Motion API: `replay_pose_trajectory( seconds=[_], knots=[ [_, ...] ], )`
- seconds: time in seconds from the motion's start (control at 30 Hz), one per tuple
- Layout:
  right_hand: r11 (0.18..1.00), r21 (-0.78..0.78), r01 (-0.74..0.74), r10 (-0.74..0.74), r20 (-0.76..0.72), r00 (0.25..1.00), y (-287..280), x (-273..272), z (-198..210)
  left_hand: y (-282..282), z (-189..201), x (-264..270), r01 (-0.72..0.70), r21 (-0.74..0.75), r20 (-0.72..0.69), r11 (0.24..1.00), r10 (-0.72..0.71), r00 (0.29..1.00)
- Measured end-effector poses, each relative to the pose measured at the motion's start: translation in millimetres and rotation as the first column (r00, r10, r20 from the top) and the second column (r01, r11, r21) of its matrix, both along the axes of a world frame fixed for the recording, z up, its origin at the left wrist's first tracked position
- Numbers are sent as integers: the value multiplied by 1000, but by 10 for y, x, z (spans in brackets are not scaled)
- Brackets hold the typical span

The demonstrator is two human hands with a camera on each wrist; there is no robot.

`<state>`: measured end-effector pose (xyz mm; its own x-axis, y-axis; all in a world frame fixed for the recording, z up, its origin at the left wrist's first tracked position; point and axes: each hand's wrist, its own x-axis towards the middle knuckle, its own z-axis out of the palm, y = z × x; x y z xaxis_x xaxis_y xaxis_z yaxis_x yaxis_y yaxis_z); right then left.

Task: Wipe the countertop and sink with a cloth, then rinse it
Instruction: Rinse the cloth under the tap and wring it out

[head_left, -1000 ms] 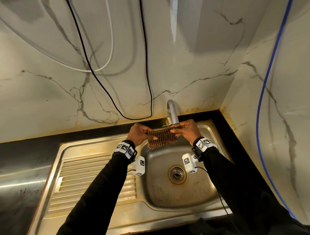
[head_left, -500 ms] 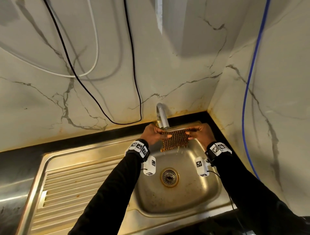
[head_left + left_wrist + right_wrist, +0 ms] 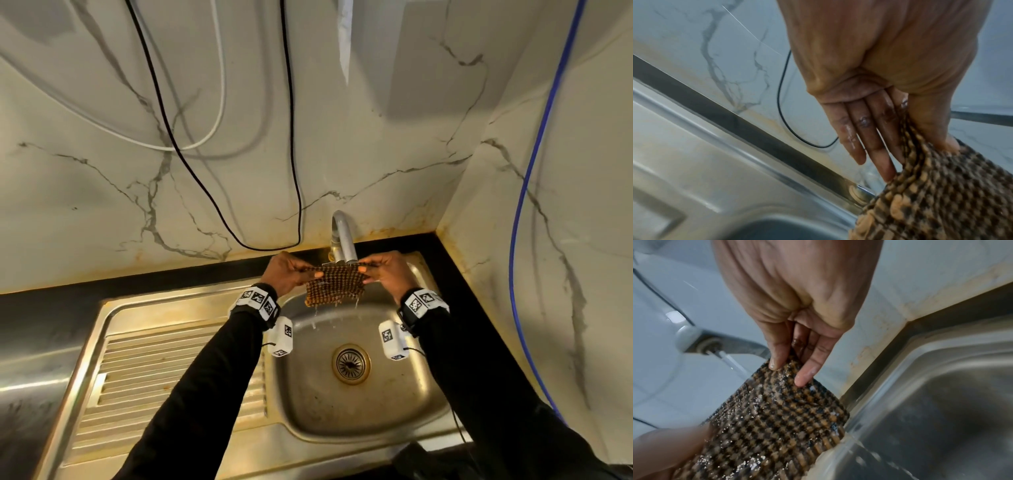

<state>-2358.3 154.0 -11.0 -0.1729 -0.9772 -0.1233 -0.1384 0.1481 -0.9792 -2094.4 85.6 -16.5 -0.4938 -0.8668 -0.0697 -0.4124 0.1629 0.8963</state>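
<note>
White marble-look wall panels (image 3: 342, 154) with grey veins are seen behind a stainless steel sink (image 3: 342, 425) set into a dark worktop (image 3: 41, 308). From the head view, a ribbed draining board (image 3: 144, 370) is shown to the left of the basin, and a round drain (image 3: 350, 364) sits in the basin floor. A black cable (image 3: 291, 154), a white cable (image 3: 219, 102) and a blue cable (image 3: 520, 205) are hung against the walls. A brown-and-black checked cloth (image 3: 334, 284) is held spread over the basin, directly under the spout of a metal tap (image 3: 344, 240); its left edge is pinched by the left hand (image 3: 287, 274) and its right edge by the right hand (image 3: 387, 270). Drips are seen falling from its lower edge. Black sleeves and marker-tagged wristbands are worn on both arms.

From the left wrist view, the cloth (image 3: 941, 194) is gripped between the thumb and the wet fingers (image 3: 869, 134) of the left hand (image 3: 879, 65). The sink rim (image 3: 694, 146) and the black cable (image 3: 783, 113) are visible behind.

From the right wrist view, the soaked cloth (image 3: 777, 418) is pinched at its upper edge by the thumb and fingers (image 3: 807, 369) of the right hand (image 3: 797, 288). A stream of water (image 3: 733, 365) is seen running from the tap (image 3: 715, 344) onto the cloth. The basin (image 3: 941, 402) lies to the right.
</note>
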Motion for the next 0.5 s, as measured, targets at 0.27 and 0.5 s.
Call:
replay_pose_trajectory(
  seconds=[0.27, 0.5],
  knots=[
    [996, 30, -84, 86, -44, 995, -81, 416, 56, 57, -65, 528, -76, 56, -6, 995, 77, 997],
    [996, -34, -82, 77, -129, 989, 106, 51, 49, 122, -82, 150, -20, 85, -82, 996, 28, 996]
  ],
)
